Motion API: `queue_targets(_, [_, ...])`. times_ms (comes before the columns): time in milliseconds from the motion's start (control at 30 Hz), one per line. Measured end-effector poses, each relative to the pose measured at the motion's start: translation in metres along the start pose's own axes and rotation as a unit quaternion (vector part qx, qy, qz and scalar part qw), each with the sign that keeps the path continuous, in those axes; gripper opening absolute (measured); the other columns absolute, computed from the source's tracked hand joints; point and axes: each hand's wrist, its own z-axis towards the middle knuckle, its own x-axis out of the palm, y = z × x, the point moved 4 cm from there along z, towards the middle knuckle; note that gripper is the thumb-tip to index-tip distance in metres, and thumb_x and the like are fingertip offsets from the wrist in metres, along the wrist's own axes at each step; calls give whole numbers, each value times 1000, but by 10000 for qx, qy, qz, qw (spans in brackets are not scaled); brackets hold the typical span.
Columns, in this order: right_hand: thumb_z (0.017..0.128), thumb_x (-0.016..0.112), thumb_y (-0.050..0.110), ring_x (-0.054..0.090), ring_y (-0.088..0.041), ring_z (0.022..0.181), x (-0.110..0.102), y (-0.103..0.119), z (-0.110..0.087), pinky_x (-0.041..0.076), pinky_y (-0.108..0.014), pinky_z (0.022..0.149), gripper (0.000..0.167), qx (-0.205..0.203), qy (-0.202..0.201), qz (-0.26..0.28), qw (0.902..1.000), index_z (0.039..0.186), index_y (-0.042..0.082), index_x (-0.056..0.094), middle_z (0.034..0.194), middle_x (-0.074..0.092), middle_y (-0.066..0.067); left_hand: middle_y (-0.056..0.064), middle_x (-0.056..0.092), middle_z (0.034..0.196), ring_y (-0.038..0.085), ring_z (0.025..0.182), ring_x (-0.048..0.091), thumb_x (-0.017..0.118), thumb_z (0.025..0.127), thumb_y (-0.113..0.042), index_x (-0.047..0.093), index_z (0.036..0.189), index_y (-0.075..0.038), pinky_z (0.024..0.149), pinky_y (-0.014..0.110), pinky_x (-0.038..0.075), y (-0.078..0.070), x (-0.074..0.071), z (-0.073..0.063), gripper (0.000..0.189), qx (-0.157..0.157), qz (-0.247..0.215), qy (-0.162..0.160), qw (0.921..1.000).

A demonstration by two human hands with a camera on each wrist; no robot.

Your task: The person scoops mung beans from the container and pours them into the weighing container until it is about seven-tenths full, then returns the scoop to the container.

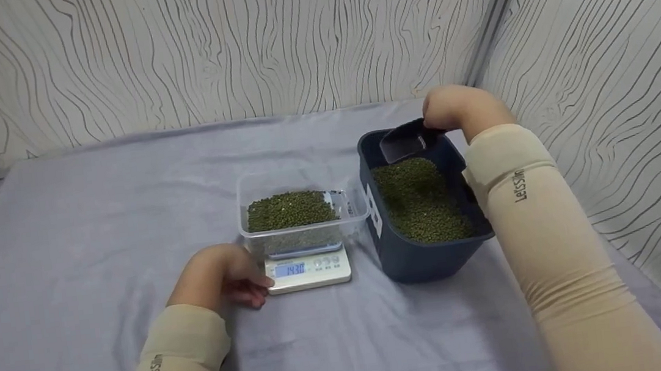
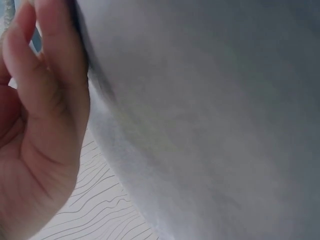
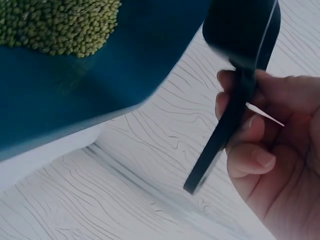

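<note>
My right hand [image 1: 461, 109] grips the handle of a black scoop [image 1: 404, 142] over the far end of a dark blue bin [image 1: 418, 262] of green mung beans [image 1: 432, 215]. In the right wrist view, fingers and thumb pinch the scoop [image 3: 235, 35]; how much it holds is hidden. To the left, a clear plastic container [image 1: 248, 188] with mung beans sits on a white kitchen scale [image 1: 310, 280], its lit display reading about 143.0. My left hand [image 1: 220, 277] touches the scale's front left corner with the thumb, its other fingers loosely bent beside it.
A grey-lavender cloth [image 1: 96, 235] with wrinkles covers the table. Wood-grain patterned panels [image 1: 200, 52] stand behind it and to the right. The bin stands just right of the container, their rims close together. A white label [image 1: 374, 211] is on the bin's left side.
</note>
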Motion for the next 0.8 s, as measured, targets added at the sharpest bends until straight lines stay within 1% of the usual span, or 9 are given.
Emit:
queue_targets(133, [81, 46, 0, 49, -27, 70, 4, 10, 4, 46, -41, 64, 13, 60, -254, -675, 9974, 75, 2, 57, 79, 57, -13, 7, 65, 69, 9, 56, 62, 65, 85, -13, 66, 81, 1, 55, 15, 51, 0, 0, 0, 15, 25, 33, 21, 10000])
queue_targets(233, [84, 46, 2, 54, -31, 72, 11, 18, 9, 49, -48, 67, 15, -24, -540, -1363, 9892, 75, 2, 58, 83, 61, -17, 7, 65, 69, 8, 56, 61, 65, 85, -14, 66, 80, 1, 54, 15, 51, -1, 0, 0, 17, 52, 123, 45, 9999])
queue_targets(333, [85, 48, 4, 58, -33, 74, 20, 26, 14, 51, -50, 66, 17, -206, -788, -2066, 9750, 72, 3, 59, 83, 62, -17, 7, 65, 69, 8, 56, 61, 65, 85, -15, 67, 79, 1, 54, 15, 51, -2, 1, 1, 17, 69, 167, 45, 9998])
queue_targets(467, [82, 54, 2, 59, -31, 71, 32, 35, 20, 52, -48, 62, 17, -531, -993, -2909, 9501, 66, 5, 58, 79, 62, -15, 7, 65, 69, 9, 55, 61, 65, 85, -15, 67, 79, 1, 54, 15, 51, -3, 3, 1, 17, 74, 216, 85, 9997])
queue_targets(533, [82, 53, -1, 59, -31, 69, 38, 38, 23, 53, -47, 62, 20, -729, -1042, -3262, 9367, 63, 4, 57, 76, 62, -15, 7, 65, 69, 9, 55, 60, 65, 85, -15, 66, 79, 1, 54, 15, 51, -3, 3, 2, 18, 75, 236, 113, 9996])
queue_targets(600, [84, 51, -2, 59, -31, 67, 43, 41, 25, 53, -46, 62, 24, -912, -1046, -3482, 9271, 62, 3, 56, 72, 62, -16, 7, 65, 69, 9, 55, 60, 65, 85, -15, 66, 78, 1, 54, 15, 51, -3, 4, 1, 17, 66, 218, 108, 9997])
queue_targets(667, [86, 48, -3, 59, -31, 66, 48, 43, 26, 53, -46, 61, 28, -1046, -1011, -3606, 9213, 60, 2, 56, 70, 61, -16, 7, 65, 69, 9, 55, 60, 66, 85, -15, 66, 78, 1, 54, 15, 51, -4, 4, 1, 17, 59, 207, 97, 9997])
queue_targets(733, [87, 46, -4, 58, -30, 64, 52, 44, 27, 53, -44, 61, 30, -1068, -938, -3600, 9221, 60, 1, 56, 67, 61, -16, 7, 65, 69, 9, 55, 60, 66, 84, -15, 66, 79, 1, 55, 16, 51, -4, 4, 1, 17, 41, 189, 98, 9998])
queue_targets(800, [87, 47, -3, 59, -29, 64, 56, 44, 28, 53, -43, 62, 30, -1078, -840, -3664, 9204, 59, 1, 56, 66, 60, -15, 7, 65, 69, 9, 55, 60, 66, 85, -15, 66, 80, 1, 55, 15, 51, -5, 5, 0, 17, 29, 194, 109, 9997])
